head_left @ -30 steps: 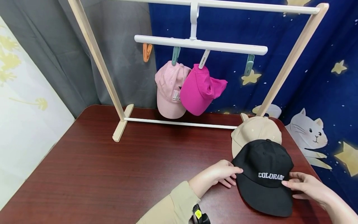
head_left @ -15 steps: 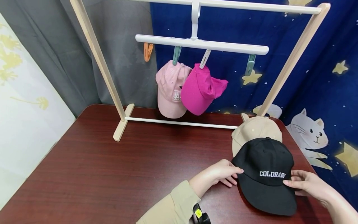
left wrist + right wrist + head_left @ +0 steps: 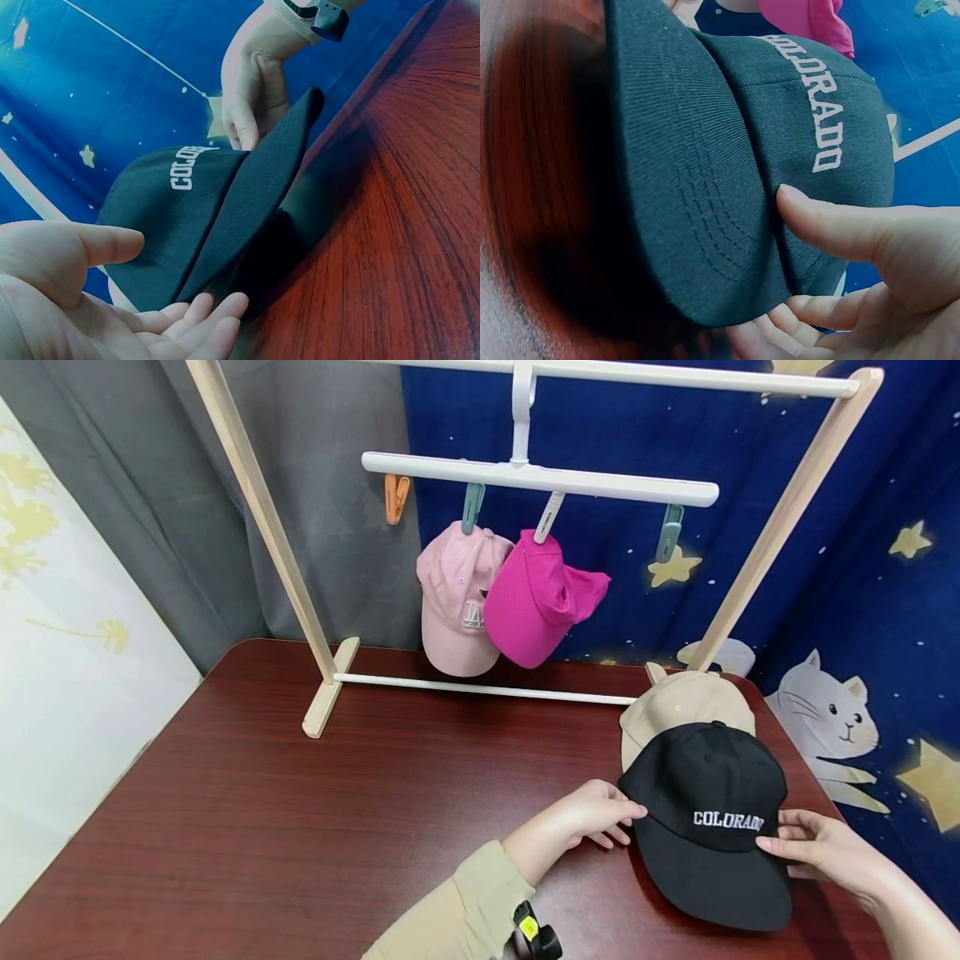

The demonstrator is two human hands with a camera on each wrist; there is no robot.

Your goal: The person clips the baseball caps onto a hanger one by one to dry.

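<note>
A black baseball cap (image 3: pixel 708 785) with white COLORADO lettering is held between both hands at the right of the table, its brim toward the person. On its left edge, the left hand (image 3: pixel 596 814) pinches with the thumb on the outside and fingers underneath. The right hand (image 3: pixel 825 847) grips the opposite edge; in the right wrist view its thumb (image 3: pixel 832 225) presses beside the brim seam. The left wrist view shows the brim (image 3: pixel 262 187) tilted above the wood, with shadow below it. Behind the black cap sits a beige cap (image 3: pixel 686 702), partly covered.
A wooden rack (image 3: pixel 262 518) carries a white hanger (image 3: pixel 600 483). A light pink cap (image 3: pixel 459 602) and a hot pink cap (image 3: pixel 528 610) hang from its clips. An orange clip (image 3: pixel 395 499) and a right-hand green clip (image 3: pixel 670 533) hold nothing. The dark red table (image 3: pixel 300 827) lies below.
The black cap has risen slightly, its top covering more of the beige cap and its brim shifting a little right. Both hands have moved up slightly with it.
</note>
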